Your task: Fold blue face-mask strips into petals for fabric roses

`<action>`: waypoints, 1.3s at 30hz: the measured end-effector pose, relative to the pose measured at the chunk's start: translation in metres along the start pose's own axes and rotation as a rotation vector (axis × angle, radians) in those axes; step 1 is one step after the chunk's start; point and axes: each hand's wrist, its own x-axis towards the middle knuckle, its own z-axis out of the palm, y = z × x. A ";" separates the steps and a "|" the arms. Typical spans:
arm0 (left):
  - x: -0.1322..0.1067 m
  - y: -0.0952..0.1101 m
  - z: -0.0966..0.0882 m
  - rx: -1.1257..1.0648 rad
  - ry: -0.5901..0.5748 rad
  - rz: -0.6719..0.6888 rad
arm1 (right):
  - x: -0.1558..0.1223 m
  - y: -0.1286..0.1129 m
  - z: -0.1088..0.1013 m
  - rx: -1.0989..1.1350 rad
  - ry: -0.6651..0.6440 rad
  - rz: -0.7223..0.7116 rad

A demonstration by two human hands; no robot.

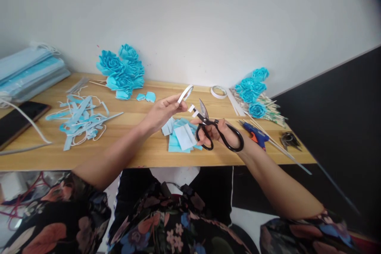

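Pinched in my left hand [166,110] is a roll of white tape [185,93], held up above the table. My right hand [218,131] grips black-handled scissors [205,119] with the blades apart, pointing up and to the left. Small white tape pieces [193,110] sit at the lower blade, close to my left fingertips. Under both hands lies a loose pile of light blue fabric squares [184,137], with a paler one on top.
Blue fabric flowers [123,71] stand at the back left, more flowers [251,89] at the right. Mask strips [81,119], a phone [22,121] and stacked masks [29,71] lie left. Another tape roll [218,92], a blue glue gun [255,134] and black clips [290,141] lie right.
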 end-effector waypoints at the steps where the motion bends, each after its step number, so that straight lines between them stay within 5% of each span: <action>1: 0.000 0.000 0.000 0.000 0.001 -0.002 | 0.001 -0.001 0.001 0.008 -0.011 0.005; 10: 0.003 0.002 -0.002 0.039 0.018 0.050 | 0.011 -0.010 -0.005 -0.045 -0.102 0.111; 27: 0.007 -0.001 -0.013 0.025 0.025 0.046 | 0.031 -0.011 -0.025 -0.024 -0.233 0.062; 39: 0.012 0.000 -0.018 0.079 0.227 0.091 | 0.057 -0.009 -0.037 -0.082 -0.396 -0.035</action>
